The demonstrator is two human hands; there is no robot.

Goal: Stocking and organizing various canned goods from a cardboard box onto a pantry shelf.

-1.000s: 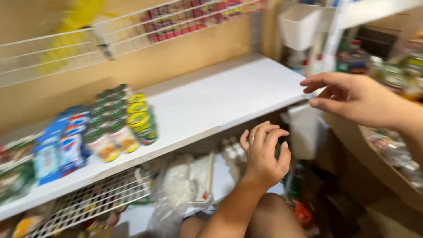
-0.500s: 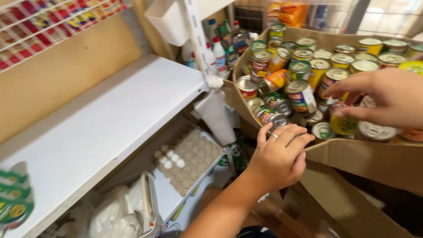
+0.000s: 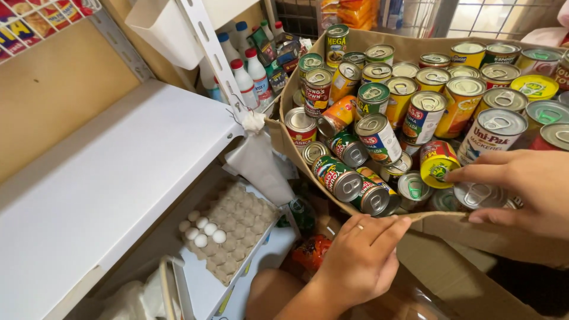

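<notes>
left hand [image 3: 361, 261]: fingers curled loosely, tips touching front edge of cardboard box [image 3: 474, 237], gripping nothing
right hand [image 3: 521, 186]: open, fingertips resting on cans [image 3: 438, 166] inside box
cans: directly under right hand, above left hand
egg tray [image 3: 237, 228]: left of left hand

Brown cardboard box [image 3: 474, 237] holds cans [image 3: 379, 139] with silver lids and red, green, yellow and orange labels. White shelf [image 3: 106, 178]. Grey egg tray [image 3: 237, 237] with white eggs [image 3: 201, 231]. White bottles [image 3: 246, 77], red caps.
</notes>
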